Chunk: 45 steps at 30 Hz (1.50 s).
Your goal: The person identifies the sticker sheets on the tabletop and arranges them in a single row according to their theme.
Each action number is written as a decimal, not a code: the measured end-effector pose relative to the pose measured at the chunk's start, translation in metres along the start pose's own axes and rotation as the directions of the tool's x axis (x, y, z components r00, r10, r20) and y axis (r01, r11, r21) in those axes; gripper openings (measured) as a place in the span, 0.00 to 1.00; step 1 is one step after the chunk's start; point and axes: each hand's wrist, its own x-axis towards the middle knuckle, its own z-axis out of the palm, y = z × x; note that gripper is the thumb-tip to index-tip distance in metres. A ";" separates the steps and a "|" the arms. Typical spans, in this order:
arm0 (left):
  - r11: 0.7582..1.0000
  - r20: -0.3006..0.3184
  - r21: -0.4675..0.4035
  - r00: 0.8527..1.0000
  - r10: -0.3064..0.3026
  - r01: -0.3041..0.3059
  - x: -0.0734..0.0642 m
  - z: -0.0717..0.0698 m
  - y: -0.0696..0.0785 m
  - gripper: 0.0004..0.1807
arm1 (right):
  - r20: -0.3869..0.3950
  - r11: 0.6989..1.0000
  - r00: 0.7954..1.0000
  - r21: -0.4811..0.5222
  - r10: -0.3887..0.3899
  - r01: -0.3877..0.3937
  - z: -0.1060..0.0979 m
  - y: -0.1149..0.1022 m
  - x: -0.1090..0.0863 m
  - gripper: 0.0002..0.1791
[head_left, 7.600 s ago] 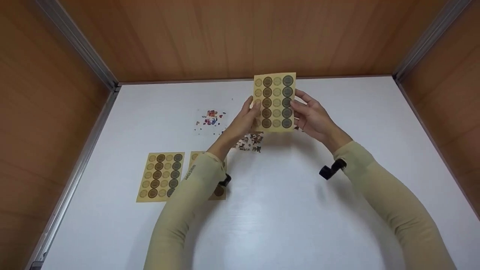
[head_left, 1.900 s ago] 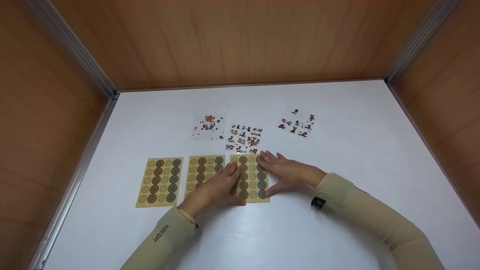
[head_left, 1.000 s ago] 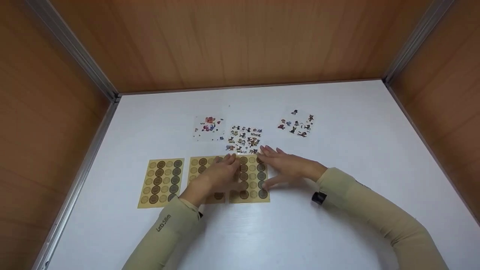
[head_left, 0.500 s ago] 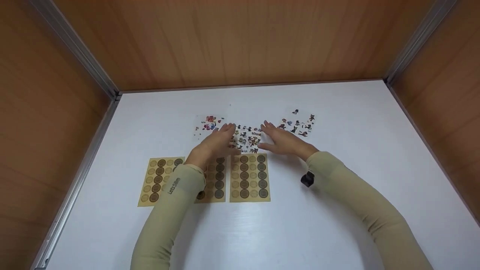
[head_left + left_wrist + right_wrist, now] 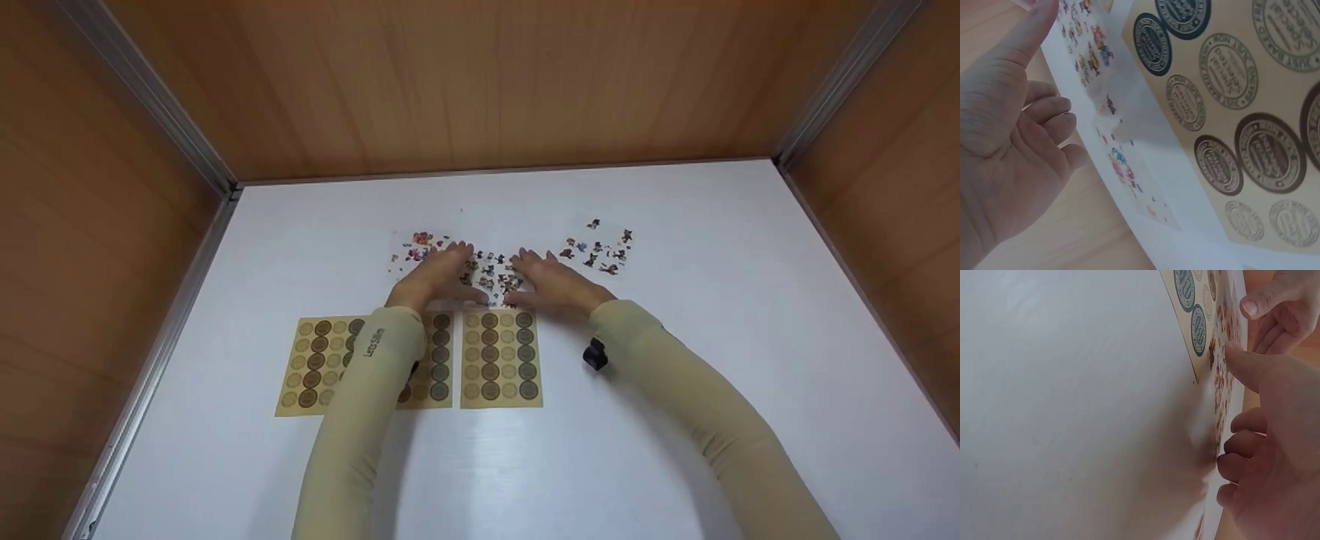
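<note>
In the head view, a clear sheet of small animal stickers [image 5: 489, 271] lies flat between my two hands. My left hand [image 5: 436, 276] is at its left side, thumb towards the near edge. At the right side, my right hand [image 5: 556, 282] has its fingertips by the sheet, with no visible grip. Just nearer lies a tan sheet of round stickers [image 5: 500, 360]; the left forearm partly covers a second tan sheet [image 5: 440, 375] beside it. The left wrist view shows the left hand [image 5: 1010, 124] with loosely bent fingers; the right wrist view shows the right hand [image 5: 1280, 439] low at the tabletop.
Another tan sticker sheet [image 5: 300, 375] lies farther left. A clear sheet with red and blue stickers [image 5: 420, 244] is at the back left, and one with scattered figures [image 5: 598, 247] at the back right. Wooden panels [image 5: 480, 90] wall the white table [image 5: 600, 465].
The tan sheet held up in both hands earlier now lies third in the near row. Both hands have since moved off it, away from the body, to the sides of the middle clear sheet.
</note>
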 end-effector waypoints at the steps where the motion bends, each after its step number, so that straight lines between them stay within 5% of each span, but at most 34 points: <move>1: 1.000 -0.007 0.003 1.000 0.002 -0.002 0.002 0.002 -0.001 0.54 | 0.004 1.000 1.000 -0.010 0.003 -0.003 0.000 0.001 0.001 0.48; 8: 1.000 -0.063 0.015 0.998 0.001 0.000 0.010 0.012 -0.003 0.48 | 0.046 0.998 0.999 -0.058 0.000 0.003 -0.001 0.012 0.006 0.49; 16: 0.999 -0.033 -0.008 0.998 -0.051 0.050 0.016 0.019 0.004 0.58 | 0.058 0.996 0.998 -0.081 -0.032 0.037 -0.011 0.025 0.004 0.46; 24: 1.000 -0.070 0.027 0.998 -0.008 0.010 0.019 0.024 0.012 0.36 | 0.100 0.997 0.993 -0.052 -0.060 0.065 -0.018 0.041 -0.001 0.44; 32: 0.996 -0.053 0.086 0.998 0.017 -0.012 0.027 0.029 0.013 0.58 | 0.179 0.998 0.984 -0.062 -0.022 0.033 -0.026 0.051 -0.006 0.48; 45: 0.989 0.000 0.147 1.000 0.016 -0.016 0.026 0.027 0.011 0.58 | 0.182 0.998 0.982 -0.032 -0.049 0.055 -0.023 0.046 -0.007 0.49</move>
